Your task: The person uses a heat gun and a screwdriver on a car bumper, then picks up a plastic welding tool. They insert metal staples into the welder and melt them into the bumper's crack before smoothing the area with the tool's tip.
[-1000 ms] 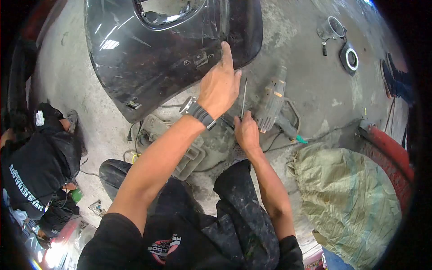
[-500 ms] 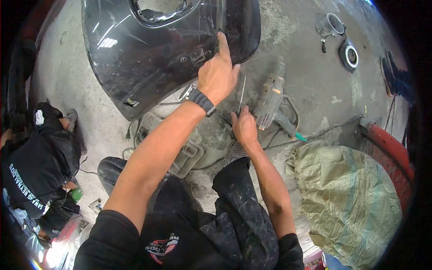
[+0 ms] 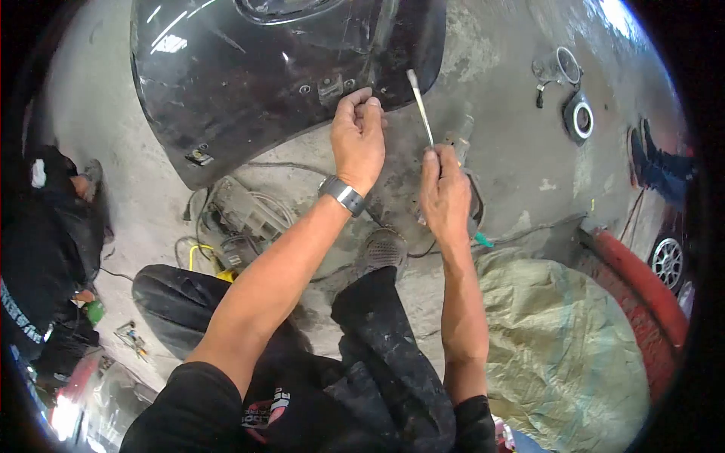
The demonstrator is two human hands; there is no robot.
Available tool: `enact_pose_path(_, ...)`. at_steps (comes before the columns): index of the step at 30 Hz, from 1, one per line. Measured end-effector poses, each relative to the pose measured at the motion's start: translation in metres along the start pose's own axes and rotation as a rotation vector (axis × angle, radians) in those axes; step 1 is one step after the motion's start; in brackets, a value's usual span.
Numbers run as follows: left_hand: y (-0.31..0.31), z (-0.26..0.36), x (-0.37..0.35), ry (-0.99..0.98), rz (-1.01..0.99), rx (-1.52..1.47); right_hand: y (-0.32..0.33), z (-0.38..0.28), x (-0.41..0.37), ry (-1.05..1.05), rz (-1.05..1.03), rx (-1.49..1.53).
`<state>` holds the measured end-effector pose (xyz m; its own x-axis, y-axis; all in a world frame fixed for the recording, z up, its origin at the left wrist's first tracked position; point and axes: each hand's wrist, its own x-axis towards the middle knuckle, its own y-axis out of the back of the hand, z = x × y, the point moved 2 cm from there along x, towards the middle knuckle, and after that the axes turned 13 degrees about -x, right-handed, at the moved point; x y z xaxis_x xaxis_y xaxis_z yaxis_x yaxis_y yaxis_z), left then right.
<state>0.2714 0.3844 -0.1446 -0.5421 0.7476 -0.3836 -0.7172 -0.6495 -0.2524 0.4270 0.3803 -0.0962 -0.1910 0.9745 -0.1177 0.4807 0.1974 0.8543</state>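
Observation:
A glossy dark car bumper panel with scratches and a rounded opening lies ahead of me. My left hand, with a watch on its wrist, is over the panel's near edge. Its fingers are curled, with thumb and forefinger close together; anything between them is too small to make out. To the right, my right hand grips a thin metal rod-like tool with a pale, flattened tip. The tool points up toward the panel's right end. Mostly hidden behind that hand is a heat gun.
A woven sack and a red curved part lie right. A ring-shaped lamp part is farther off. Cables and a grey tray-like part lie near my knee. A co-worker crouches left; another person's legs show right.
My left hand has drawn back from pointing at the panel's crease, and its fingers have curled. My right hand has risen toward the panel with the tool.

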Motion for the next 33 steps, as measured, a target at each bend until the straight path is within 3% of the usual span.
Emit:
enact_pose_path(4, -0.003, -0.003, 0.002, -0.087, 0.009, 0.033, 0.022, -0.007, 0.032, 0.013, -0.077, -0.084)
enact_pose_path(7, -0.012, 0.005, -0.001, 0.175, -0.017, -0.356, 0.031, -0.018, 0.047, 0.075, -0.091, -0.287)
enact_pose_path(9, -0.022, 0.003, -0.006, 0.102, -0.012, -0.307, 0.039, -0.028, 0.054, 0.157, -0.06, -0.502)
enact_pose_path(15, -0.045, -0.005, 0.002, 0.074, -0.115, -0.328, 0.053, -0.046, 0.071, 0.22, -0.037, -0.701)
enact_pose_path(21, -0.076, 0.005, 0.01, 0.226, 0.046, -0.816, 0.057, -0.044, 0.081, 0.229, -0.065, -0.751)
enact_pose_path(33, -0.075, 0.001, 0.023, 0.266, 0.072, -0.741, 0.058, -0.043, 0.085, 0.265, -0.084, -0.733)
